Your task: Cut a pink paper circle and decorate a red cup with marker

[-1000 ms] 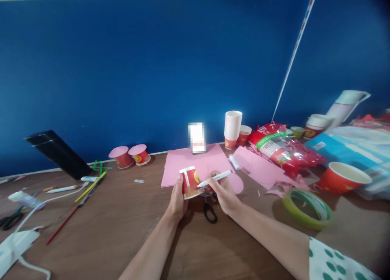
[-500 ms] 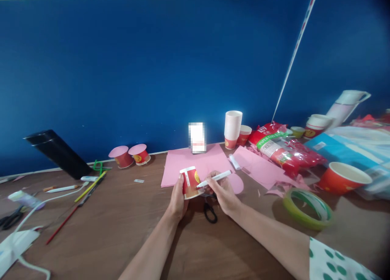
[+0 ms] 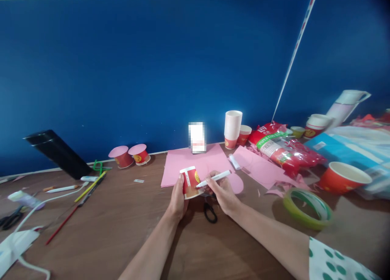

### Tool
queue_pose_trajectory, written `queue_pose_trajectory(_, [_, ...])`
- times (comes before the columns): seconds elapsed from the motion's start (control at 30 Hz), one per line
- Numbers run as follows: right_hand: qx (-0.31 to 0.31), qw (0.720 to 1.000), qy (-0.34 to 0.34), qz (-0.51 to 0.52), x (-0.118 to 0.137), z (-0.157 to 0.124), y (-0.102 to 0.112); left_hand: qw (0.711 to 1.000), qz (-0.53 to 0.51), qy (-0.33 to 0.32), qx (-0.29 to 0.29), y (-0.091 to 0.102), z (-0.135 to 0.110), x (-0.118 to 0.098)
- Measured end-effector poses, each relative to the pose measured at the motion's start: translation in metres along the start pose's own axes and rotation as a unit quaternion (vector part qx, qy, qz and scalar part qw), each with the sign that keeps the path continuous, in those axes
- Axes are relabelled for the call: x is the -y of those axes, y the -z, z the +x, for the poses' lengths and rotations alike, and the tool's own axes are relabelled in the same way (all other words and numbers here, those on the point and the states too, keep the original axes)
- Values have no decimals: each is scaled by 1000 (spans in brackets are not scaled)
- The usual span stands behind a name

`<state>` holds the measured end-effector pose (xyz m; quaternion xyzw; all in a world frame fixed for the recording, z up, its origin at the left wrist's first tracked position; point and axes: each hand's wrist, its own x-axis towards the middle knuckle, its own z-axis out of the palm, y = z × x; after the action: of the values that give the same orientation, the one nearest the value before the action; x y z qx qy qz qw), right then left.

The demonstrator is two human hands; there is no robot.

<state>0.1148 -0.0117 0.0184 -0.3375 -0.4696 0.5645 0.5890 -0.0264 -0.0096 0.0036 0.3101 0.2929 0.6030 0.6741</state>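
My left hand [image 3: 177, 199] is closed around the left side of a red paper cup [image 3: 189, 182] with a yellow emblem and a pale rim. Between the fingers of my right hand [image 3: 224, 192] is a white marker pen [image 3: 217, 177], its tip at the cup's lower right side. Whether the tip touches the cup I cannot tell. Just below my right fingers lie scissors with a black handle [image 3: 210, 213]; their blades are mostly hidden. Behind the cup, pink paper sheets [image 3: 173, 166] lie on the table, and a pink paper disc [image 3: 237, 183] sits beside my right hand.
Two pink-topped cups [image 3: 121, 156] stand at the left near the blue wall. A cup stack [image 3: 233, 128], a red bag of paper cups [image 3: 274, 144], a tape roll [image 3: 307, 209] and an orange cup [image 3: 344, 178] are at right. A black bottle [image 3: 57, 152] leans at left.
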Motion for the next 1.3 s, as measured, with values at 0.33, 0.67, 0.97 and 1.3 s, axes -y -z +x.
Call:
queue_pose_trajectory(0.33, [-6,1000,3,-19,0,0,-1,1000,-3,12,-13,-2,-2,0])
queue_pose_trajectory(0.67, [-5,1000,-15,4,3,-1,-1,1000,13,-8,-17,-1,0,1])
queue_pose_trajectory(0.97, [-9,1000,-7,2,-1,0,-1,1000,16,-4,-25,-3,-2,0])
queue_pose_trajectory(1.3, [9,1000,-11,6,-1,1,0,999,20,-12,-37,-3,-2,0])
